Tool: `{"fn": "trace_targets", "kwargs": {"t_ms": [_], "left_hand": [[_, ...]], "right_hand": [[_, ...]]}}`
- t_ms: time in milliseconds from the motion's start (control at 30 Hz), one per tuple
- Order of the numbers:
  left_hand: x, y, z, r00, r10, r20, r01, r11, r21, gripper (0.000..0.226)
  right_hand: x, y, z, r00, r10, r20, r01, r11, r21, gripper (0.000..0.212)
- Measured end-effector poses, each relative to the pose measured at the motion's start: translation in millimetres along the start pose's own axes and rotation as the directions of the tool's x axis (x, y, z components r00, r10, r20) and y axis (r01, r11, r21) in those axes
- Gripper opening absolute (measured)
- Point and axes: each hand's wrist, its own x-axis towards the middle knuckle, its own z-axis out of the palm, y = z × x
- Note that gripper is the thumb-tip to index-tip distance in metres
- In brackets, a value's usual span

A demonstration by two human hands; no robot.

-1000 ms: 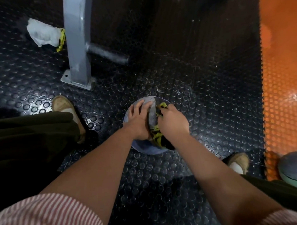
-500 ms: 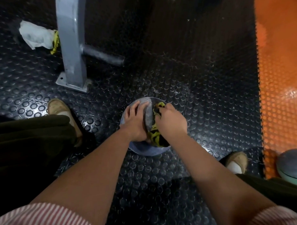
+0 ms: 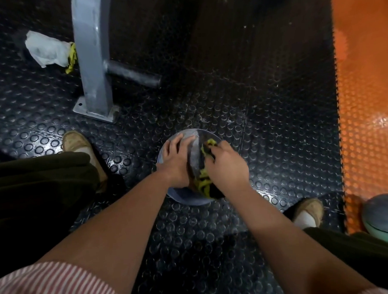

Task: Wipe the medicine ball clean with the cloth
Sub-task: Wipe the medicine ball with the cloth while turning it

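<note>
A grey-blue medicine ball (image 3: 183, 196) sits on the black studded floor between my feet. My left hand (image 3: 175, 160) lies on the ball's left side, fingers spread over its top. My right hand (image 3: 227, 164) grips a yellow and dark cloth (image 3: 203, 182) and presses it onto the ball's right side. Part of the cloth hangs down from under that hand toward me. Both hands hide most of the ball's upper surface.
A grey metal post (image 3: 93, 62) with a bolted base and a side bar stands at the back left. A white crumpled cloth (image 3: 45, 49) lies behind it. A second ball (image 3: 381, 216) rests at the right, on the orange floor (image 3: 367, 96). My shoes (image 3: 78, 144) flank the ball.
My right hand with the cloth has slid slightly up the ball's right side. My left hand has stayed on the ball's left side.
</note>
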Motion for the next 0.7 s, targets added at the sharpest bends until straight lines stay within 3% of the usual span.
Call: {"fn": "trace_targets", "kwargs": {"t_ms": [133,233,367,567,700], "left_hand": [[2.4,6.2,-4.9,1.0,-0.011,-0.002,0.011,1.0,-0.007,0.115],[6.2,11.5,-12.6,0.999,-0.034,0.009,0.035,0.998,-0.051,0.111],[4.3,11.3,-13.2,0.999,-0.011,0.03,0.012,0.999,-0.037,0.124],[3.3,2.5,-6.1,1.0,-0.011,-0.027,0.009,0.998,-0.067,0.112],[-3.1,-4.2,-5.5,0.998,0.044,-0.036,-0.048,0.994,-0.095,0.122]], "right_hand": [[16.2,-7.5,2.1,0.995,0.035,0.089,-0.032,0.999,-0.029,0.031],[-24.4,1.7,19.0,0.994,-0.072,0.085,0.083,0.988,-0.129,0.027],[-60.1,12.5,33.0,0.984,-0.167,0.06,0.173,0.978,-0.115,0.028],[-13.5,-0.4,10.7,0.998,-0.009,-0.059,0.012,0.999,0.044,0.034],[1.7,0.2,12.6,0.996,-0.033,0.08,0.037,0.998,-0.044,0.043]]}}
